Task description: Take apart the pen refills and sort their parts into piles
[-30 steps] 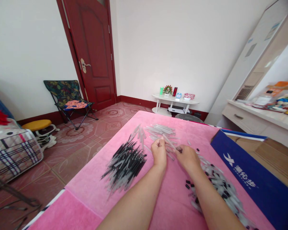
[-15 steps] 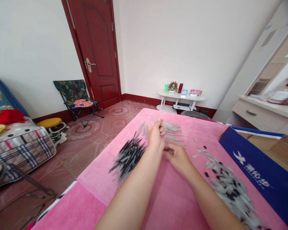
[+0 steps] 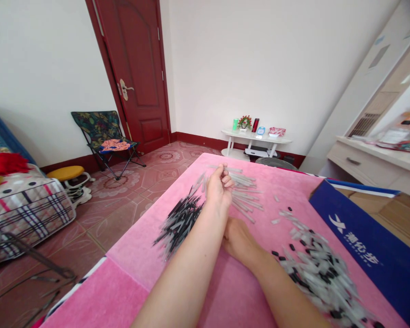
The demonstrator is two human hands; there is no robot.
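My left hand [image 3: 218, 187] reaches out over the pink cloth [image 3: 246, 291], fingers curled in a pinch on a clear plastic tube at the near edge of the clear tube pile [image 3: 248, 196]. A heap of black-tipped pen refills [image 3: 179, 221] lies just left of that wrist. My right hand [image 3: 238, 240] rests on the cloth closer to me, tucked against my left forearm, which hides its fingers. A heap of small clear and black pieces [image 3: 323, 273] lies to the right of my right arm.
A blue cardboard box [image 3: 358, 246] stands along the right side of the table. On the floor at left are a folding chair [image 3: 104, 136], a yellow stool [image 3: 66, 174] and a bed with a plaid cover [image 3: 23, 207]. A white side table [image 3: 256, 136] stands by the far wall.
My left hand moved forward to the clear tube pile and closed on a tube. My right hand drew back toward me and slid behind the left forearm. The view shifted slightly.
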